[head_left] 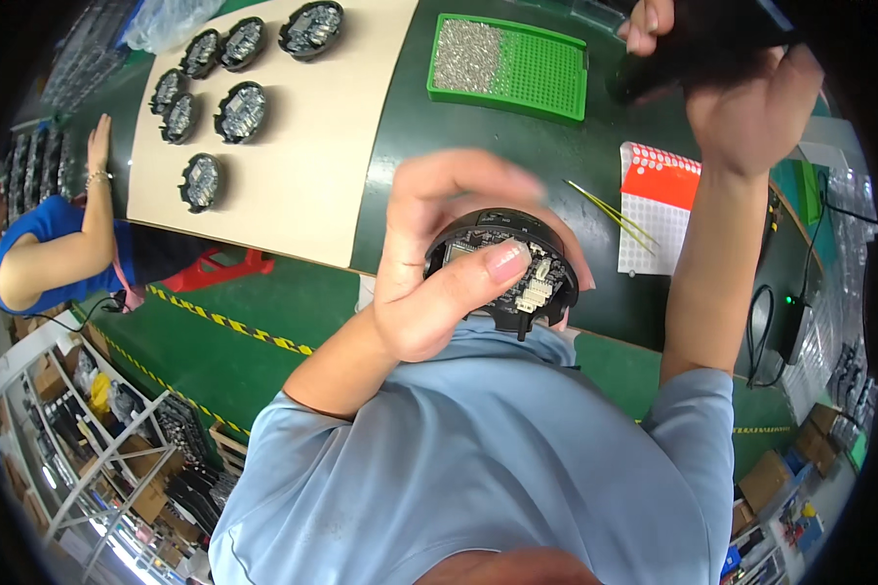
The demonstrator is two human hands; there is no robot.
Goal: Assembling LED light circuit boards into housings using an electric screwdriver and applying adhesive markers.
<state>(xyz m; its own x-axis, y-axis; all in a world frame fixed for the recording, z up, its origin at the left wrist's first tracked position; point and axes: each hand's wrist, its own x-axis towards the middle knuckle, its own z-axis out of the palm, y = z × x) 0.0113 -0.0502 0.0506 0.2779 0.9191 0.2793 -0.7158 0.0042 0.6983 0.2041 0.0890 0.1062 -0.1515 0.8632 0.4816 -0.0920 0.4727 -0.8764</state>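
My left hand [412, 283] grips a round black housing [502, 220] in front of my chest. Its thumb lies across the open face, where a circuit board and white connectors [537, 290] show; the fingers curl around the far rim and are slightly blurred. At the upper right, my right hand [741, 122] is closed around a large dark object [688, 49], too dark and blurred to name. Fingertips [646, 24] show at that object's left side. Yellowish tweezers [615, 216] lie on the dark green table between my hands.
A green tray [537, 107] of small metal screws stands beyond my left hand. A red-and-white sticker sheet [658, 185] lies near my right forearm. Several similar round housings [241, 112] rest on a beige board [302, 146]. At left, another person's arm [98, 195] reaches the table. Cables [761, 341] hang right.
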